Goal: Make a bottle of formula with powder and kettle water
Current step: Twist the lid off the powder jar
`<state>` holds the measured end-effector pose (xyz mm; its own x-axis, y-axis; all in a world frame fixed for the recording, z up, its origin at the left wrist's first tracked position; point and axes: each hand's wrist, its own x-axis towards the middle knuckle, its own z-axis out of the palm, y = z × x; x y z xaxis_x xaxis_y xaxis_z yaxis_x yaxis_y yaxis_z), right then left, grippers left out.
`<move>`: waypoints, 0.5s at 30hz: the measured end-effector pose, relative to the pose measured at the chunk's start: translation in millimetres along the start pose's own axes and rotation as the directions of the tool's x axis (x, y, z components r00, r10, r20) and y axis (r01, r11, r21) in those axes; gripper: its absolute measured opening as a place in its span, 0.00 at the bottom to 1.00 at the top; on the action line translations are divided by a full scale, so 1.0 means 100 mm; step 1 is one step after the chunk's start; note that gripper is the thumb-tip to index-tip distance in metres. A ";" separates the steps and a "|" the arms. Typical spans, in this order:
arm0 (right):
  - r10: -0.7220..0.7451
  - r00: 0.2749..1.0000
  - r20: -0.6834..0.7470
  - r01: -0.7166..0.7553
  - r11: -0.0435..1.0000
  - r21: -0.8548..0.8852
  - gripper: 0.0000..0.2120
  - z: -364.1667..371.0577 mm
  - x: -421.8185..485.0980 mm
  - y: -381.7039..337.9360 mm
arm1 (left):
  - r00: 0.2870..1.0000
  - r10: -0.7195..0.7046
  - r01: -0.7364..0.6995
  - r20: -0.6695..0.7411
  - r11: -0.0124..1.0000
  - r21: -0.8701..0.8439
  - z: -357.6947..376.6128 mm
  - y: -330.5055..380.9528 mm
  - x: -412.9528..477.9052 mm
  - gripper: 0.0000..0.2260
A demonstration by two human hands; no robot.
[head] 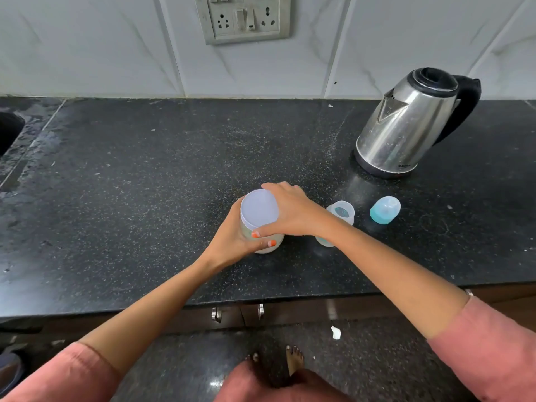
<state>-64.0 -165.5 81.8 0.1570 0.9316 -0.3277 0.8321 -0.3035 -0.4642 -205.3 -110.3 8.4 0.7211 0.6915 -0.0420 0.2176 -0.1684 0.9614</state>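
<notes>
Grip: left hand [229, 238] wraps jar [268, 248] | right hand [293, 213] clasps lid [259, 211] | jar upright, lid up

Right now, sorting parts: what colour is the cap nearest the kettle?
The cap is teal, clear-topped; head view.

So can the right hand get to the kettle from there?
Probably yes, but not straight away. The right hand is gripping the jar lid and must let go first. Then only bare counter lies between it and the kettle, whose handle points away to the right.

Forearms extended, left hand [232, 237] curled gripping, right hand [293, 213] clasped above
</notes>
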 end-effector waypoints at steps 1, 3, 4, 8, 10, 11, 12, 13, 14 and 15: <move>-0.003 1.000 -0.006 0.003 0.999 -0.041 0.46 -0.01 0.00 -0.04 | 1.000 0.000 0.000 0.005 1.000 -0.004 0.01 0.00 0.01 0.37; -0.019 0.999 -0.037 0.014 0.990 -0.139 0.44 -0.01 0.00 -0.12 | 1.000 -0.009 0.009 0.006 1.000 -0.003 0.02 -0.02 0.01 0.37; -0.037 0.998 -0.055 0.026 0.979 -0.200 0.43 -0.01 0.00 -0.15 | 1.000 -0.017 0.017 -0.002 1.000 0.003 0.03 -0.03 0.01 0.37; -0.119 0.991 -0.063 0.080 0.896 -0.437 0.35 -0.04 0.02 -0.26 | 0.998 -0.043 0.046 -0.050 0.997 0.058 0.02 -0.08 0.02 0.34; -0.138 0.990 -0.033 0.108 0.882 -0.459 0.33 -0.08 0.04 -0.29 | 0.998 -0.033 0.038 -0.060 0.996 0.085 0.01 -0.09 0.03 0.31; -0.145 0.989 -0.016 0.121 0.880 -0.459 0.32 -0.10 0.05 -0.30 | 0.998 -0.025 0.030 -0.060 0.995 0.093 0.00 -0.08 0.03 0.31; -0.150 0.989 0.001 0.134 0.879 -0.458 0.32 -0.11 0.05 -0.31 | 0.998 -0.018 0.024 -0.060 0.995 0.101 0.00 -0.08 0.03 0.31; -0.154 0.988 0.015 0.144 0.877 -0.457 0.32 -0.12 0.05 -0.32 | 0.998 -0.015 0.022 -0.059 0.994 0.112 0.00 -0.08 0.03 0.31; -0.158 0.987 0.028 0.154 0.876 -0.458 0.32 -0.13 0.05 -0.32 | 0.998 -0.017 0.024 -0.059 0.992 0.122 0.00 -0.07 0.03 0.31; -0.165 0.985 0.044 0.167 0.872 -0.460 0.32 -0.14 0.05 -0.33 | 0.998 -0.021 0.028 -0.058 0.991 0.130 0.00 -0.07 0.03 0.31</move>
<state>-83.2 -148.6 107.0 -0.0065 0.9592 -0.2825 0.9965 -0.0173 -0.0815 -205.0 -106.6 1.4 0.6771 0.7344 -0.0463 0.3215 -0.2386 0.9163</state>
